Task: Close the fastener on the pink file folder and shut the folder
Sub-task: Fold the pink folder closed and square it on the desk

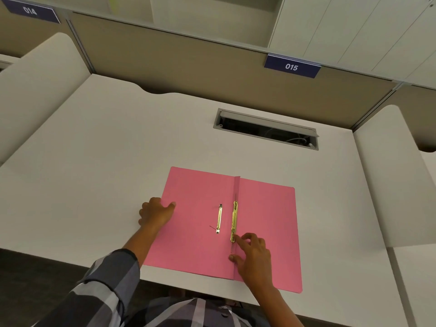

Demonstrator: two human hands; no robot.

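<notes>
Two bare hands rest on a pink folder (200, 220) that lies wide open and flat at the 6 o'clock edge of a pale desk (118, 142), its near right corner hanging just past the desk rim. The left hand (157, 213), at 9 o'clock of the folder, curls over the outer edge of the left flap, thumb on top of the pink card and fingers tucked beyond the edge, pinning or lightly holding it. The right hand (253, 258), at 5 o'clock, is loosely spread and grasps nothing; its forefinger tip touches the near end of the brass fastener (234, 220) that runs along the centre fold, while the thumb presses the fold nearer the person. A second, smaller brass strip (219, 219) lies just beside it on the left flap. At 1 o'clock, well apart, a cable slot (266, 128) stands open in the desk, and a sign (292, 66) reading 015 sits above on the partition.
</notes>
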